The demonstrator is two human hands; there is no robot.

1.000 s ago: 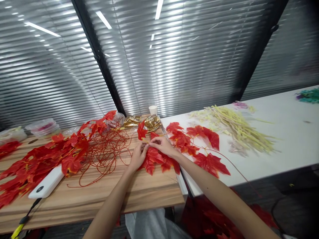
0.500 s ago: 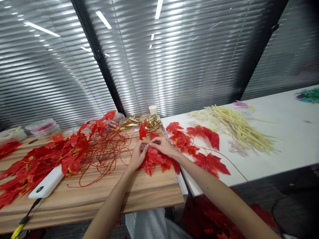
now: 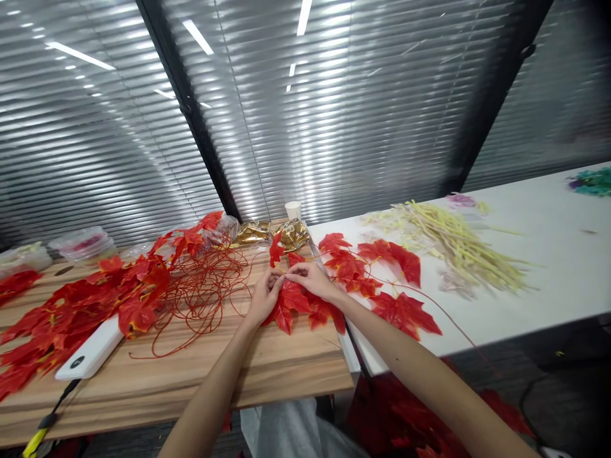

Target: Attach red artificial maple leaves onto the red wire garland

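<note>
My left hand point(image 3: 266, 294) and my right hand point(image 3: 309, 278) meet fingertip to fingertip over the wooden table. Both are closed in a pinch on the yellowish stem of a red artificial maple leaf point(image 3: 275, 249), whose blade stands up just behind my fingers. Whether the thin red cord is also between the fingertips is too small to tell. More red maple leaves point(image 3: 289, 305) hang or lie right under my hands. To the right, the red cord point(image 3: 436, 306) runs past several leaves point(image 3: 405, 315) on the white table and over its front edge.
A tangle of red cord point(image 3: 200, 292) and a heap of red leaves point(image 3: 86, 305) lie left, beside a white power bank point(image 3: 90, 350). Behind are gold wrappers point(image 3: 293, 236) and a paper cup point(image 3: 293, 210). Pale yellow strips point(image 3: 458, 248) lie on the white table point(image 3: 568, 267).
The upright leaf behind my fingers has tilted slightly to the right. Both hands keep their pinch in nearly the same place.
</note>
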